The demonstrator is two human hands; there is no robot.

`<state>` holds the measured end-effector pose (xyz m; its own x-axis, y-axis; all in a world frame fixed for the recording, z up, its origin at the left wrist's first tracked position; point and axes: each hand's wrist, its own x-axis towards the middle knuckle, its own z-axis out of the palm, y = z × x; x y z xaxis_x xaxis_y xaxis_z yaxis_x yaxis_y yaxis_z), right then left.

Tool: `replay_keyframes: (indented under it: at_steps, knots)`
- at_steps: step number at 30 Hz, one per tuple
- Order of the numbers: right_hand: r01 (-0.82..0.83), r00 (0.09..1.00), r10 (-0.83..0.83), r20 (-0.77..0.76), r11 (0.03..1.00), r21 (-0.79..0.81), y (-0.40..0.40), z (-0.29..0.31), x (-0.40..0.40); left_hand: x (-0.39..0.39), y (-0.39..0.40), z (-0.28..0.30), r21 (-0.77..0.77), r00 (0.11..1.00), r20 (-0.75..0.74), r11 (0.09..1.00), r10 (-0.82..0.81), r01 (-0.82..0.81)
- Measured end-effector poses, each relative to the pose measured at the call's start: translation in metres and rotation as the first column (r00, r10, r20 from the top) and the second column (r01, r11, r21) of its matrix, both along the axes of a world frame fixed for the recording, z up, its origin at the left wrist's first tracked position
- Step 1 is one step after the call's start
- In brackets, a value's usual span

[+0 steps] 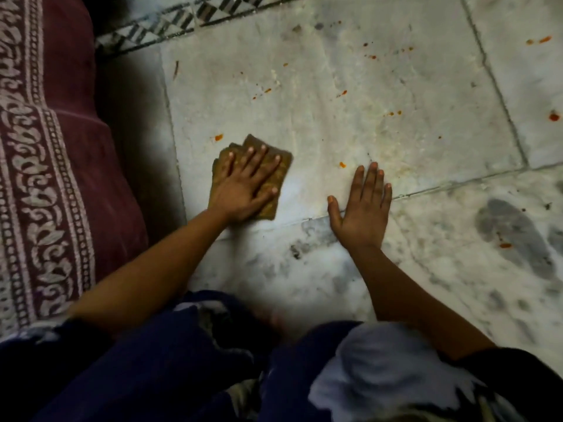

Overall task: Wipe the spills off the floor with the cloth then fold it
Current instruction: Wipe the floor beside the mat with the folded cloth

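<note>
Cloth, brown-ochre, folded into a rough square with layered corners showing at its far left edge, lies flat on the marble floor. Left hand presses palm-down on top of it, fingers spread wide and straight, covering most of the cloth; nothing is gripped, contact is flat pressure only. Cloth edges show beyond the fingertips and to the thumb side.

Right hand rests palm-down directly on the bare floor, well apart from the cloth, fingers extended and close together, thumb splayed out toward the left hand. It holds nothing. Its palm straddles a grout line.

Spills: orange-red spot just beyond the left fingertips, near the cloth's far corner but not touching it. Second small spot just left of the right fingertips. Further scattered drops lie farther out beyond both hands; a larger red blot and another streak sit far to the right of the right hand.

Maroon patterned fabric lies to the left of the left forearm. Dark blue clothing fills the near foreground, blurred.
</note>
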<state>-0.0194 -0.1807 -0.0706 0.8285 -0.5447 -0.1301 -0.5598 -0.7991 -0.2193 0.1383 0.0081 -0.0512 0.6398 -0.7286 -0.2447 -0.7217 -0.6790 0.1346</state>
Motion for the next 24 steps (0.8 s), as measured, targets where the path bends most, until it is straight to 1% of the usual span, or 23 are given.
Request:
replay_keyframes:
  at_steps: [2, 4, 6, 8, 10, 11, 12, 13, 15, 17, 19, 22, 24]
  knots:
    - [-0.006, 1.000, 0.006, 0.012, 1.000, -0.005, -0.002, -0.002, 0.001, 0.018, -0.023, -0.002, -0.003, 0.995, -0.016, 0.995, 0.098, -0.098]
    - [-0.003, 1.000, 0.003, 0.015, 1.000, -0.013, -0.003, -0.002, 0.002, 0.024, -0.049, -0.006, -0.017, 0.994, 0.007, 0.994, 0.106, -0.106]
    - [-0.004, 1.000, 0.004, 0.018, 1.000, -0.005, -0.003, -0.003, 0.000, 0.015, -0.061, -0.009, -0.032, 0.997, 0.027, 0.997, 0.078, -0.077]
    - [-0.012, 0.999, 0.012, 0.036, 1.000, 0.006, -0.005, -0.004, 0.000, -0.005, -0.054, -0.011, -0.036, 0.996, 0.066, 0.998, -0.054, 0.057]
    - [-0.003, 0.999, 0.002, 0.042, 1.000, 0.003, -0.005, -0.005, 0.000, -0.023, -0.029, -0.010, -0.042, 0.973, 0.093, 0.976, -0.210, 0.215]
    - [0.000, 0.999, 0.000, 0.044, 1.000, 0.001, -0.005, -0.005, 0.000, -0.029, -0.014, -0.010, -0.051, 0.964, 0.099, 0.966, -0.246, 0.252]
    - [0.001, 0.999, -0.001, 0.044, 1.000, 0.001, -0.004, -0.005, 0.000, -0.032, 0.001, -0.011, -0.054, 0.964, 0.094, 0.966, -0.247, 0.252]
    - [-0.001, 0.999, 0.001, 0.043, 1.000, 0.000, -0.004, -0.006, 0.000, -0.031, 0.013, -0.011, -0.060, 0.974, 0.088, 0.975, -0.208, 0.213]
    - [-0.002, 0.999, 0.002, 0.038, 1.000, -0.002, -0.006, -0.006, 0.000, -0.016, 0.021, -0.010, -0.076, 0.994, 0.082, 0.994, -0.074, 0.080]
    - [-0.002, 0.999, 0.002, 0.036, 1.000, -0.008, -0.006, -0.006, 0.000, 0.006, 0.013, -0.010, -0.077, 0.997, 0.065, 0.997, 0.035, -0.030]
    - [-0.006, 0.999, 0.006, 0.038, 1.000, -0.010, -0.006, -0.007, -0.001, 0.027, -0.007, -0.009, -0.076, 0.994, 0.059, 0.994, 0.089, -0.085]
    - [-0.003, 0.999, 0.003, 0.044, 1.000, -0.002, -0.006, -0.006, 0.000, 0.032, -0.041, -0.008, -0.049, 0.996, 0.077, 0.998, 0.052, -0.049]
    - [-0.006, 0.999, 0.006, 0.041, 1.000, -0.001, -0.006, -0.005, -0.001, 0.016, -0.049, -0.009, -0.039, 0.994, 0.092, 0.998, -0.052, 0.056]
